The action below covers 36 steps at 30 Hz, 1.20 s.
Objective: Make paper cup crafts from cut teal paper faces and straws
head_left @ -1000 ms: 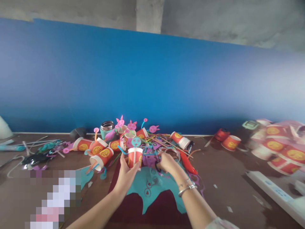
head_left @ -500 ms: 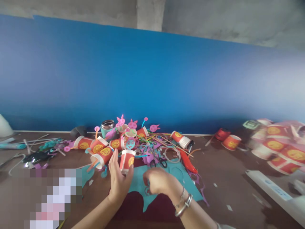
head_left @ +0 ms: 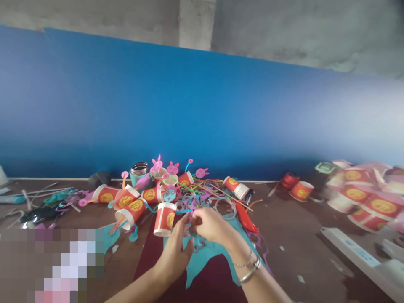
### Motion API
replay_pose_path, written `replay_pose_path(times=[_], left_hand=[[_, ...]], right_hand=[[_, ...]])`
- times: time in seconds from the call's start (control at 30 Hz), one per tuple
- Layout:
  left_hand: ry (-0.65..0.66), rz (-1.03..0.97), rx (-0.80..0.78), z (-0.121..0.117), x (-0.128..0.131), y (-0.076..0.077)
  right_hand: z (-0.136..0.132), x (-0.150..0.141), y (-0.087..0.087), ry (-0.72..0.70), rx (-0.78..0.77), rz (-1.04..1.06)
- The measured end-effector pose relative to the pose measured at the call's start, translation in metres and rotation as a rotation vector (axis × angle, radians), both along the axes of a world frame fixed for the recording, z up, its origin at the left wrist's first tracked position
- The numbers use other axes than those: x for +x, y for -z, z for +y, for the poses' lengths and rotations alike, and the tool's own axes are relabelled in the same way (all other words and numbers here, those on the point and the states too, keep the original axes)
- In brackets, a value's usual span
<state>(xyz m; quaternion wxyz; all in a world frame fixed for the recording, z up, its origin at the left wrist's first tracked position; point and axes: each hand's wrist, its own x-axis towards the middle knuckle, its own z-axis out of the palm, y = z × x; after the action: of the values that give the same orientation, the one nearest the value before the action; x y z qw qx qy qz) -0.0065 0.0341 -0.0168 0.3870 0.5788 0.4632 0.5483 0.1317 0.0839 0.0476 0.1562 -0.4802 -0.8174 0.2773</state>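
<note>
A red and white paper cup (head_left: 165,219) with a yellow emblem stands upright on the table. A round blue paper face (head_left: 169,194) shows at its rim, and blue strips stick out from its sides. My left hand (head_left: 175,251) is just right of the cup, thumb and fingers apart, its fingertips close to my right hand. With fingers pinched, my right hand (head_left: 210,225) is over a cut teal sheet (head_left: 205,256); what it pinches is hidden. Small teal pieces lie below my fingers.
Several decorated cups (head_left: 131,210) lie to the left, near an open flask (head_left: 139,171). Straws, purple scraps and a tape ring (head_left: 225,208) are behind my hands. A red object (head_left: 248,216), stacked cups (head_left: 369,198) and a white power strip (head_left: 350,248) are on the right.
My left hand has left the cup's side and moved right toward my right hand. My right hand has risen from the teal sheet's middle toward the cup's blue strip. The cup stays standing.
</note>
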Motion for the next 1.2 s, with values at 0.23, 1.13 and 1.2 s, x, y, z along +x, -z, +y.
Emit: replay_pose_path(times=[0.23, 1.13, 1.2], left_hand=[[0.126, -0.687, -0.607, 0.024, 0.038, -0.015], [0.05, 0.161, 0.233, 0.029, 0.03, 0.012], [0.015, 0.138, 0.217, 0.03, 0.029, 0.011]], right_hand=[[0.024, 0.038, 0.003, 0.168, 0.062, -0.01], [0.0, 0.048, 0.053, 0.083, 0.436, 0.134], [-0.001, 0.048, 0.053, 0.068, 0.465, 0.127]])
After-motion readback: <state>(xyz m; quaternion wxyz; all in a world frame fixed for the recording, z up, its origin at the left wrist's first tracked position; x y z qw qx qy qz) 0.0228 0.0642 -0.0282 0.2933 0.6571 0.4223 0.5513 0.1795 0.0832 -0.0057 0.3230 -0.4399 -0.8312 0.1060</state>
